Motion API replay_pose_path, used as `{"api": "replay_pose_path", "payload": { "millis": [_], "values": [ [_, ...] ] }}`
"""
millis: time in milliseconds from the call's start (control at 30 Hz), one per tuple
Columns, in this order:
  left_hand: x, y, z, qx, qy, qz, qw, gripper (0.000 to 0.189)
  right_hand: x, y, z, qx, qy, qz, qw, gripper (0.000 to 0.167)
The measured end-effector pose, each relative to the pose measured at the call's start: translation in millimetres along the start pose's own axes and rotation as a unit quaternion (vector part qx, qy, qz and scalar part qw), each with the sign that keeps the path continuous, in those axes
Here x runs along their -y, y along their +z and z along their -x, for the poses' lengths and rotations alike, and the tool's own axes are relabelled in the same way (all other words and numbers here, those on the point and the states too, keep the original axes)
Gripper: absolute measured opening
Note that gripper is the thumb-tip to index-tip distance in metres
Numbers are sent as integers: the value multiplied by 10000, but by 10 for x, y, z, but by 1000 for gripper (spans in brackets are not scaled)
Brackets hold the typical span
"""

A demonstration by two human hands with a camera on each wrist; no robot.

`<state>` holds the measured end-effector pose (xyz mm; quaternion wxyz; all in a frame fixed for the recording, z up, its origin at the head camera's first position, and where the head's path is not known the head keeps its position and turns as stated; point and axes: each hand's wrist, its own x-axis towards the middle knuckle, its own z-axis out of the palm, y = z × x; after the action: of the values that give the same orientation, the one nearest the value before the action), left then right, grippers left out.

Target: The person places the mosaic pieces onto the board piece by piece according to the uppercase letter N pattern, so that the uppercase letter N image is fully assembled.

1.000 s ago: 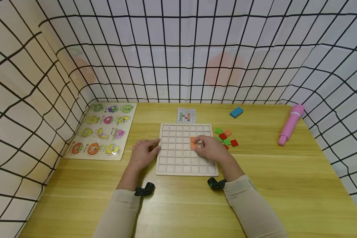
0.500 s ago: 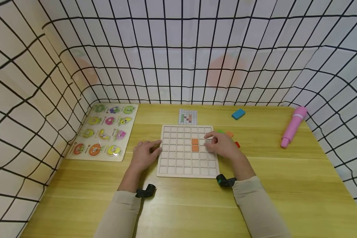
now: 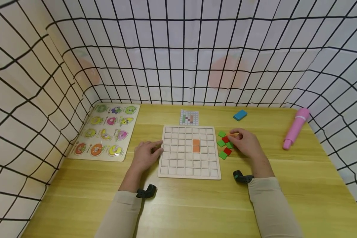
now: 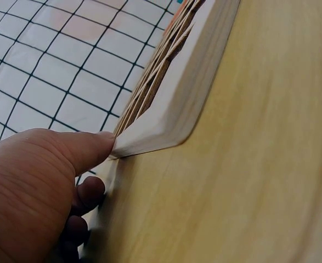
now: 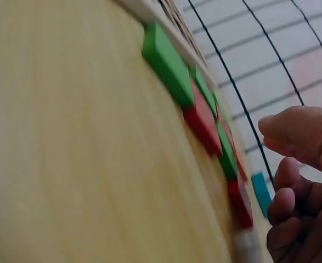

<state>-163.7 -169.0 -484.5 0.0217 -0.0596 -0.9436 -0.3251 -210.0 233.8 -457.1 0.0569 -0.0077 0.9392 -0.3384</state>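
My left hand (image 3: 145, 154) rests at the left edge of a square wooden grid board (image 3: 180, 165). In the left wrist view its thumb (image 4: 92, 147) touches the board's rim near a corner. Two orange tiles (image 3: 196, 145) sit one above the other in the grid, right of the middle. At the right, over a small pile of tiles, my right hand (image 3: 247, 142) pinches an orange tile (image 5: 278, 147) between thumb and fingertips, mostly covered by them. Several green tiles (image 3: 221, 143) and red tiles (image 3: 227, 151) lie loose beside the board.
A small printed pattern card (image 3: 189, 117) lies behind the board. A blue block (image 3: 240, 115) is at the back right, with a pink cylinder-shaped object (image 3: 296, 129) farther right. On the left lies a fruit picture board (image 3: 102, 155). A white sheet with a black grid (image 3: 178, 76) walls the table.
My right hand has left the two orange tiles in the grid and moved right to the loose pile, now pinching another orange tile. The left hand stays at the board's edge.
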Motion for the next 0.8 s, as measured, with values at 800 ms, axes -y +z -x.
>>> {"api": "replay_pose_path", "payload": {
  "millis": [800],
  "values": [
    [6, 11, 5, -39, 36, 41, 10000, 40, -180, 53, 17, -451, 507, 526, 9963, 50]
  ]
}}
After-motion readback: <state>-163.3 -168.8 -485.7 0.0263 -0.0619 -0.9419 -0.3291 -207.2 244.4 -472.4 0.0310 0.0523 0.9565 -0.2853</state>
